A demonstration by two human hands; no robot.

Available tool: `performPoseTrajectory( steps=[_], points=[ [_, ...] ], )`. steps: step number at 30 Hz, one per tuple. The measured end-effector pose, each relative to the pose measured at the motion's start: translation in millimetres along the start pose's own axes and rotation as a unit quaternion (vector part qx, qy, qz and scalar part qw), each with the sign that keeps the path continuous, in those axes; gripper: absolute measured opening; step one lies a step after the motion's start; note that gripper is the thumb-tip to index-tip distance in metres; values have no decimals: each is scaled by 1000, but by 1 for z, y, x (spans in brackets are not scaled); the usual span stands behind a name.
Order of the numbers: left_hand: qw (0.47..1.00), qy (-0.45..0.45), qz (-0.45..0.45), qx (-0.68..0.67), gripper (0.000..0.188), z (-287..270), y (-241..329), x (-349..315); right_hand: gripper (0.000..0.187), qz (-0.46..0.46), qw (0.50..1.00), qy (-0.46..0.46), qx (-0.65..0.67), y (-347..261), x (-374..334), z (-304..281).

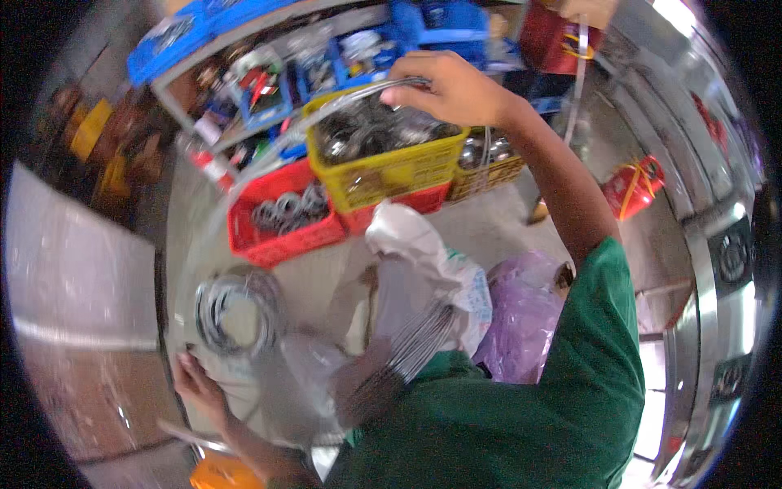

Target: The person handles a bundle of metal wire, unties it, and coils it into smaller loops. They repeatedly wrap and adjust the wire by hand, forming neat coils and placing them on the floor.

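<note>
My right hand is raised at the top centre, its fingers wrapped round a few thin grey metal wires. From this grip the wires run down to the left in a blurred arc, passing in front of a yellow crate. Low at the left, my left hand has its fingers drawn together, with a small dark tip showing at them; what it holds is unclear. Just above that hand lies a coil of grey wire on the floor. A bundle of straight thin wires rests close in front of my body.
Ahead, a yellow crate of metal parts stands above red crates. Behind them is a shelf with blue bins. A white sack and a purple bag sit near me. A red cylinder stands at right.
</note>
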State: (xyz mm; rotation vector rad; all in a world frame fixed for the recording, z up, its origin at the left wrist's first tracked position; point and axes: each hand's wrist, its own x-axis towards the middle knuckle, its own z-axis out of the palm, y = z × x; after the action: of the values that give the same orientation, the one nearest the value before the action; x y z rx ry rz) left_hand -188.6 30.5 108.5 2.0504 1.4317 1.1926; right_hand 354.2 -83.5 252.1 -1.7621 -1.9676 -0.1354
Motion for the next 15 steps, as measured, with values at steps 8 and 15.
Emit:
performPoseTrajectory(
  steps=[8, 15],
  points=[
    [947, 287, 142, 28, 36, -119, 68, 44, 34, 15, 965, 72, 250, -36, 58, 184],
    [934, -94, 310, 152, 12, -19, 77, 5, 34, 60, 974, 52, 211, -62, 57, 226]
  ],
)
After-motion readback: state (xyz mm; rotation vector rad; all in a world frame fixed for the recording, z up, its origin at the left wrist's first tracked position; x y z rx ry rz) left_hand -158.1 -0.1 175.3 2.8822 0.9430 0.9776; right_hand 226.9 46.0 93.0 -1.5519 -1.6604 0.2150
